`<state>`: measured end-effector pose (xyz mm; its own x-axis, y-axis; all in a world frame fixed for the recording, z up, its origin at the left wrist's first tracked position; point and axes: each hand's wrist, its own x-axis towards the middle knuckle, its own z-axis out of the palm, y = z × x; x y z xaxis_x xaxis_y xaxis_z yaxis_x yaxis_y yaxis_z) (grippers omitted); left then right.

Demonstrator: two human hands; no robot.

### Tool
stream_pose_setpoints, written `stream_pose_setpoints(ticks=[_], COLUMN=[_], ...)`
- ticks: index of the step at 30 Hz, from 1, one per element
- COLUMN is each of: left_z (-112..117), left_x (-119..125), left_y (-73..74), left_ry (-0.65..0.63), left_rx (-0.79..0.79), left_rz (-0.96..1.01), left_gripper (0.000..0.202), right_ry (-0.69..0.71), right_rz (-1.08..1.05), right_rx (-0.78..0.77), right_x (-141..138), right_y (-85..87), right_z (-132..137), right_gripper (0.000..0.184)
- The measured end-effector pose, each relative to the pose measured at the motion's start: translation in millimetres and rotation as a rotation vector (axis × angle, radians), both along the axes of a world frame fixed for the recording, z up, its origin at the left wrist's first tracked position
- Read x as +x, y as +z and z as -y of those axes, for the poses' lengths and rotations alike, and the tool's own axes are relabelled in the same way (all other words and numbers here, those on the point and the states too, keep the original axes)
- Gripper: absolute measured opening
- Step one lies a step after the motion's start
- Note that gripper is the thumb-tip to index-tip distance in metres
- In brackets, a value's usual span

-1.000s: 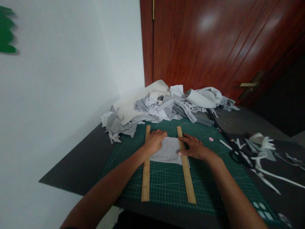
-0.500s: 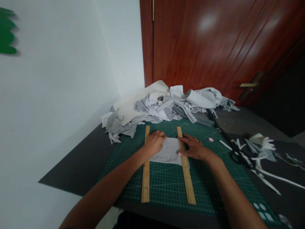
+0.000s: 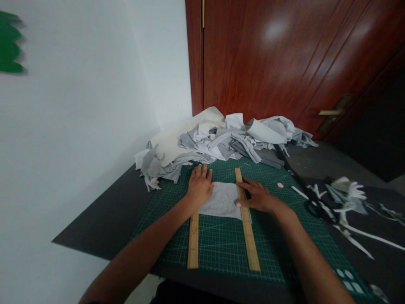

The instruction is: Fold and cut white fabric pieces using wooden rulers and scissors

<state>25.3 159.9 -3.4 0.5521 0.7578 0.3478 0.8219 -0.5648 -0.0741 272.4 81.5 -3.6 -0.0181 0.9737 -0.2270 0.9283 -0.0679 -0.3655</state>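
A grey piece of cloth (image 3: 225,202) lies flat on the green cutting mat (image 3: 218,251), between two wooden rulers. My left hand (image 3: 200,188) rests flat, fingers stretched forward, over the upper part of the left ruler (image 3: 193,240); its thumb touches the cloth's edge. On the other side, the right ruler (image 3: 248,236) lies across the cloth's right end. My right hand (image 3: 258,197) presses on that ruler with thumb and fingertips apart, the fingers not wrapped round it. The ruler's end beyond my left hand is hidden.
Grey and white fabric scraps (image 3: 221,141) are heaped along the back, before a brown door (image 3: 268,63). Black-handled scissors (image 3: 316,207) and cut strips (image 3: 354,240) lie at the right. A pink scrap (image 3: 280,185) sits on the mat. A white wall (image 3: 95,105) stands at left.
My left hand has opened from curled fingers to stretched ones, laid flat over the left ruler, a little further left. The right hand, rulers and cloth have stayed put.
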Motion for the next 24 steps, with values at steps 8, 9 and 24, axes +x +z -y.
stream_pose_setpoints(ticks=[8, 9, 24], left_z=[52.8, 58.2, 62.4], left_x=[23.5, 25.9, 24.6], left_y=[12.8, 11.1, 3.6], left_ry=[-0.128, -0.106, -0.008], left_rx=[-0.170, -0.186, -0.259], left_rz=[-0.029, -0.052, -0.052], left_gripper=[0.041, 0.043, 0.072], right_ry=[0.002, -0.001, -0.019], right_rz=[0.011, 0.010, 0.036], right_rx=[0.012, 0.012, -0.012], right_x=[-2.3, -2.5, -5.4], right_y=[2.8, 3.0, 6.7], right_z=[1.5, 1.6, 2.4], right_gripper=[0.093, 0.093, 0.094])
